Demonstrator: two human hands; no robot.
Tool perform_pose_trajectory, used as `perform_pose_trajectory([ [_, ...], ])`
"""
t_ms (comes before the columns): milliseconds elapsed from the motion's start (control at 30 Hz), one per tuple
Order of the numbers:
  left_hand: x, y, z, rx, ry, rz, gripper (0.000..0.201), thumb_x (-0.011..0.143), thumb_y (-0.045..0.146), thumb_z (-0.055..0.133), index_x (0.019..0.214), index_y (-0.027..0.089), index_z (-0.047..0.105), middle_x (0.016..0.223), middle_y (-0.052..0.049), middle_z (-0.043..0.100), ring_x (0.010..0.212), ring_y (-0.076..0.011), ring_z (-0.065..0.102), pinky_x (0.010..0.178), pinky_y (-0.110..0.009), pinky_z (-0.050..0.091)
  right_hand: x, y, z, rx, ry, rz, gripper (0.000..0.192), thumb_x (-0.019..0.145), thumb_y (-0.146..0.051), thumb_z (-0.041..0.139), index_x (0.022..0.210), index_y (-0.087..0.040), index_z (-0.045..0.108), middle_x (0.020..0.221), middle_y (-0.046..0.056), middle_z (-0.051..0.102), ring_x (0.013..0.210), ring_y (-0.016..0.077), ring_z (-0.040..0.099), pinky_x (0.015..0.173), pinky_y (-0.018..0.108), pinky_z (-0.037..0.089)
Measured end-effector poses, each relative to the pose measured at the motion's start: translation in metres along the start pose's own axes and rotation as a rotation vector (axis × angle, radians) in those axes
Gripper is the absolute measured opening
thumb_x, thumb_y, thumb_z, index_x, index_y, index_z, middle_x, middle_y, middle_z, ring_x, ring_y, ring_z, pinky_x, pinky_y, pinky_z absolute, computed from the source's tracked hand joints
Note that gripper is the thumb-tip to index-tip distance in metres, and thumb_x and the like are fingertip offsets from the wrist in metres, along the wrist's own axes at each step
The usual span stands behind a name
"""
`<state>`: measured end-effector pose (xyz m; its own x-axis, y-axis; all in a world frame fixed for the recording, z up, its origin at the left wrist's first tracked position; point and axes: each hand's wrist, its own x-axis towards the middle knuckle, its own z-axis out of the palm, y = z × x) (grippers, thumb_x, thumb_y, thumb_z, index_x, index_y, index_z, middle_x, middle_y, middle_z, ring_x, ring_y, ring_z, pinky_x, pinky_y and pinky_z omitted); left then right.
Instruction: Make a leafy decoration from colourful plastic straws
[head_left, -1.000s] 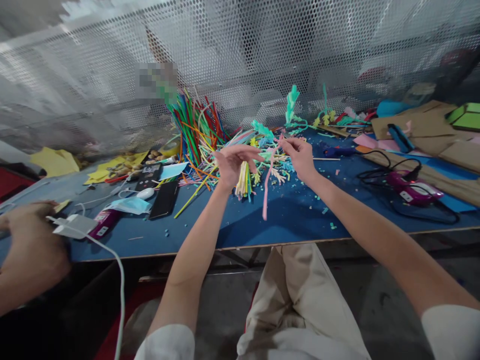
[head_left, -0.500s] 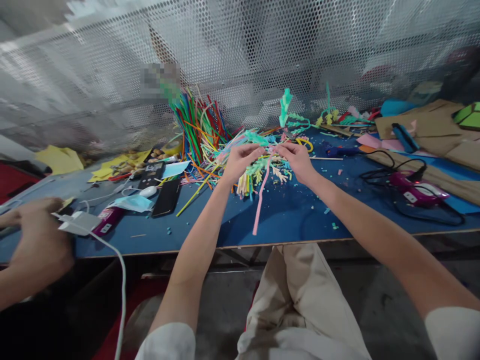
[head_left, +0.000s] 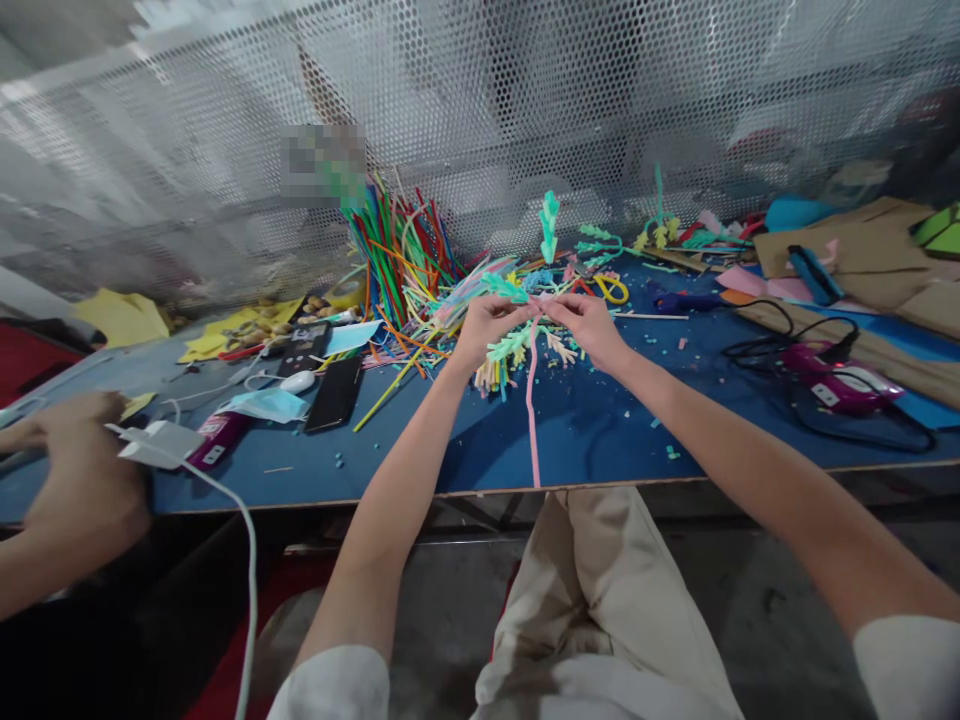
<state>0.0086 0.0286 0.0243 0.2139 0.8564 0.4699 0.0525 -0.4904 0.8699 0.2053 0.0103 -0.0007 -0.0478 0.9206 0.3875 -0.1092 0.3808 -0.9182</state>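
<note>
Drawn closer together since 1 s ago: left hand (head_left: 487, 322) & right hand (head_left: 592, 325), fingertips of both pinched shut on top of pink strip (head_left: 531, 400), hanging over blue table (head_left: 420, 450) edge. Mid-step, prob. twisting/tying; next needs firm pinch, steady wrap.

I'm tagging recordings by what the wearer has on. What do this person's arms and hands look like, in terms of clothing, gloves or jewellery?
Both hands, the left hand and the right hand, are bare: no gloves, and no rings or watch that I can make out. The forearms are uncovered too. White short sleeves end near the elbows at the bottom of the picture, above light beige trousers.
</note>
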Motion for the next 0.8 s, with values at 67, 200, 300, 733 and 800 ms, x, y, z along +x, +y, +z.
perform_pose_trajectory([
  [67,-0.001,-0.003,0.002,0.004,-0.015,-0.003,0.049,0.064,0.062,0.101,0.072,0.018,0.080,0.064,-0.002,0.071,0.066,-0.0184,0.067,0.058,-0.028,0.049,-0.001,0.000,0.001,-0.005,-0.010,0.016,0.043,0.074,-0.063,0.086,0.078,-0.021,0.081,0.083,0.002,0.074,0.083,0.0188,0.062,0.082,0.032,0.050],
  [200,-0.003,-0.010,0.004,0.006,-0.012,0.010,0.052,0.066,0.065,0.099,0.075,0.018,0.080,0.067,-0.002,0.071,0.063,-0.0156,0.064,0.057,-0.027,0.048,-0.001,-0.002,0.002,0.001,-0.020,0.049,0.046,0.071,-0.064,0.086,0.078,-0.020,0.079,0.077,0.000,0.069,0.077,0.0154,0.055,0.075,0.030,0.045],
  [300,-0.004,-0.014,0.005,0.014,-0.005,0.029,0.053,0.068,0.067,0.097,0.077,0.018,0.080,0.070,-0.002,0.072,0.064,-0.0149,0.064,0.059,-0.028,0.048,-0.001,-0.004,0.001,-0.002,-0.032,0.078,0.045,0.070,-0.063,0.087,0.074,-0.019,0.076,0.066,-0.003,0.059,0.067,0.0120,0.046,0.066,0.029,0.037],
  [733,-0.002,-0.018,0.002,0.003,-0.024,0.035,0.048,0.074,0.065,0.095,0.083,0.018,0.085,0.078,-0.005,0.076,0.068,-0.0178,0.067,0.064,-0.031,0.051,0.002,-0.005,-0.006,0.208,-0.213,0.330,0.043,0.066,-0.056,0.094,0.074,-0.020,0.072,0.074,0.002,0.070,0.058,0.0117,0.053,0.053,0.028,0.039],
  [800,-0.003,-0.018,0.002,0.008,-0.029,0.039,0.047,0.075,0.065,0.095,0.084,0.019,0.085,0.078,-0.005,0.075,0.070,-0.0184,0.067,0.065,-0.032,0.052,0.001,-0.006,-0.006,0.255,-0.247,0.364,0.044,0.066,-0.054,0.096,0.072,-0.019,0.069,0.072,0.001,0.067,0.058,0.0101,0.051,0.051,0.027,0.035],
])
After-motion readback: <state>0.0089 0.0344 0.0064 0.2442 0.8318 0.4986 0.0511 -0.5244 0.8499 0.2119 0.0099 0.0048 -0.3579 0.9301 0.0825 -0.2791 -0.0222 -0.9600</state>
